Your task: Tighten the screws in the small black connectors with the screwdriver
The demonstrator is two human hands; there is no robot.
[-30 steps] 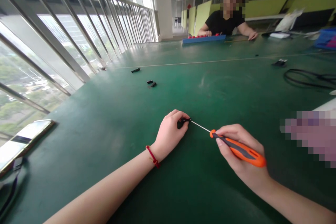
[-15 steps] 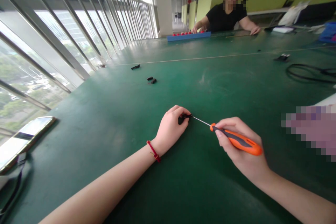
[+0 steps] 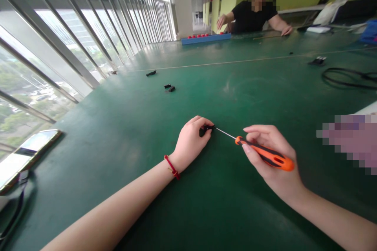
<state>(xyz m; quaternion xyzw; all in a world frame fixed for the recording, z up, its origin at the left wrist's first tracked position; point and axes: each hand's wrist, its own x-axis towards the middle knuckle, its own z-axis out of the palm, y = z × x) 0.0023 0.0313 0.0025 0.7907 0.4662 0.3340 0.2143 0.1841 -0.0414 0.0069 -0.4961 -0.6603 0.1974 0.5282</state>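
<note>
My left hand (image 3: 193,137) rests at the middle of the green table and pinches a small black part (image 3: 207,128) between thumb and fingers. The part's exact kind is too small to make out, and the fingers hide some of it. In my right hand (image 3: 275,157) lies a screwdriver (image 3: 266,153) with an orange and dark grey handle. Its thin metal shaft points left, and the tip meets the black part's right end. My right thumb lies along the handle, while the forefinger is lifted off it.
Several small black pieces (image 3: 170,88) lie beyond my left hand. A phone (image 3: 28,160) sits at the left edge near the railing. At right are a black cable (image 3: 347,80) and a blurred patch. Across the table (image 3: 123,125), a person (image 3: 253,17) sits by a blue strip (image 3: 206,39) with red pieces.
The screwdriver handle has turned about its length, and my right forefinger has come off it. My left hand stays in place. The other person's hand has risen from the blue strip, which has shifted left.
</note>
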